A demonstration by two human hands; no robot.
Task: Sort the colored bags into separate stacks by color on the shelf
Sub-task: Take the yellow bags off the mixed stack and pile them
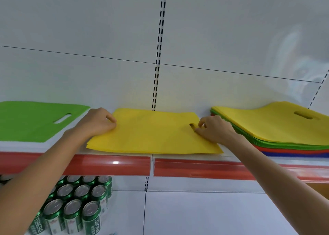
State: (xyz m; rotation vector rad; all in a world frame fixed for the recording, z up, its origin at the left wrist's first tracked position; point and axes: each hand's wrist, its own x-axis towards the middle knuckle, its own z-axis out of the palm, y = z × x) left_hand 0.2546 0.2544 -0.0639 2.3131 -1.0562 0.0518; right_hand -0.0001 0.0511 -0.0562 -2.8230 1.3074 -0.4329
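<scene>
While two hands point(98, 122) point(214, 130) pinching yellow stack point(153, 133), three bag stacks point(33, 120) point(270, 128) on one shelf point(114, 165).

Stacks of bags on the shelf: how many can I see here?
3. A green stack at the left, a yellow stack in the middle, a mixed stack at the right, cut by the frame edge. More may lie outside the view.

Both arms extended forward, left hand point(99, 123) pinching, right hand point(214, 130) pinching

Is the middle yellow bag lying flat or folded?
Flat, spread out: the yellow bag lies full-face on the shelf; left hand pinches its left edge, right hand its handle slot.
</scene>
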